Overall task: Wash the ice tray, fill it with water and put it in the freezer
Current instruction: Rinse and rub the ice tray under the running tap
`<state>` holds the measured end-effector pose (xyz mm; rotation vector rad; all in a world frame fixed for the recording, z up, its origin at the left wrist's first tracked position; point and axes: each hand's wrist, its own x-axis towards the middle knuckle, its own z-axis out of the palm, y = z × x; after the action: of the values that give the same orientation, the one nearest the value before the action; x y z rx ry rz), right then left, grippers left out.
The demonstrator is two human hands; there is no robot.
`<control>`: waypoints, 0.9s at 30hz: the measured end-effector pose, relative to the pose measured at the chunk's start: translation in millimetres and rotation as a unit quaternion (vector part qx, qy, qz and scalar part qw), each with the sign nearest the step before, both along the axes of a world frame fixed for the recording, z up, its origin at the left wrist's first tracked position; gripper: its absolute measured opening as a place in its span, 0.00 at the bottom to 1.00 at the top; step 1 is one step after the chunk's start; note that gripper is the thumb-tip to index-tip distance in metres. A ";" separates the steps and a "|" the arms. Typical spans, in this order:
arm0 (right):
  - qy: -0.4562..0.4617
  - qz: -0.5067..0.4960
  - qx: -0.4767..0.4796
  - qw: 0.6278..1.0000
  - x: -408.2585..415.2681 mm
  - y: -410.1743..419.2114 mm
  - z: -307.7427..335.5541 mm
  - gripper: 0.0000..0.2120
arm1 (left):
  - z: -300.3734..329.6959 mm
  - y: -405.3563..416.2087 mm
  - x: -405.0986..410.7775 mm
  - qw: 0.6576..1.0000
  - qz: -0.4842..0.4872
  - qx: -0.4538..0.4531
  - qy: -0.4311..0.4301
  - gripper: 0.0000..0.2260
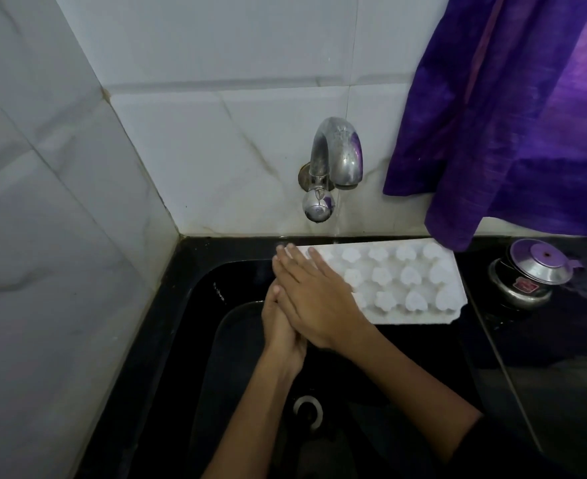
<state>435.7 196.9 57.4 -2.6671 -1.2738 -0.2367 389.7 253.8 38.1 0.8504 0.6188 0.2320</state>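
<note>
Over the black sink (195, 292), the left hand (281, 333) and right hand (316, 302) press flat together, gripping nothing, while the white ice tray (399, 281) lies rightward across the back rim, nearest the right hand's fingers (314, 259), beneath the running tap (337, 157).

A purple cloth (513, 108) hangs at upper right; below it, at right, a small steel lidded pot (530, 278) sits on the black counter (544, 357).

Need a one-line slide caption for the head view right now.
Over a black sink, left hand and right hand rub together beside a white ice tray under the running tap.
</note>
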 end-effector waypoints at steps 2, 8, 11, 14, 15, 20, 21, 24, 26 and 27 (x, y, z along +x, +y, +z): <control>-0.022 0.021 -0.015 0.999 -3.6 -4.6 -2.5 0.26 | -3.1 2.2 0.1 1.000 -0.002 -0.023 -0.013 0.16; -0.047 0.018 -0.058 0.997 -3.5 -41.2 -14.5 0.24 | -2.9 -0.3 5.7 0.998 0.003 -0.059 0.017 0.12; -0.037 -0.016 -0.039 0.998 0.4 -60.3 -16.5 0.24 | -3.3 -4.7 11.2 0.997 0.018 -0.079 0.008 0.12; -0.035 -0.040 -0.023 0.998 -0.7 -69.2 -14.8 0.24 | -3.6 -11.1 15.4 0.999 -0.005 -0.053 0.009 0.12; -0.038 -0.049 -0.020 0.998 -1.1 -70.3 -13.7 0.24 | -2.3 -12.9 16.8 0.999 -0.010 -0.046 0.009 0.12; -0.046 -0.194 0.032 0.979 13.7 -94.9 -1.9 0.28 | 9.3 -9.4 21.2 1.000 0.008 -0.004 0.003 0.13; -0.043 -0.224 0.039 0.973 17.5 -102.5 -2.3 0.30 | 10.4 -5.2 19.5 1.000 0.015 0.003 0.004 0.13; -0.010 -0.277 0.057 0.959 21.1 -115.3 -9.8 0.34 | 9.5 7.4 10.3 0.999 0.035 0.028 0.008 0.13; 0.002 -0.289 0.078 0.954 20.0 -112.5 -14.3 0.35 | 6.9 13.1 2.8 0.998 0.048 0.032 0.012 0.12; 0.010 -0.288 0.085 0.954 18.8 -108.8 -15.9 0.36 | 5.4 15.5 -0.9 0.998 0.055 0.033 0.014 0.12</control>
<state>454.5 88.1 41.6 -2.8037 -0.4105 -0.3719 388.8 269.3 43.5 0.8850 0.6885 0.3417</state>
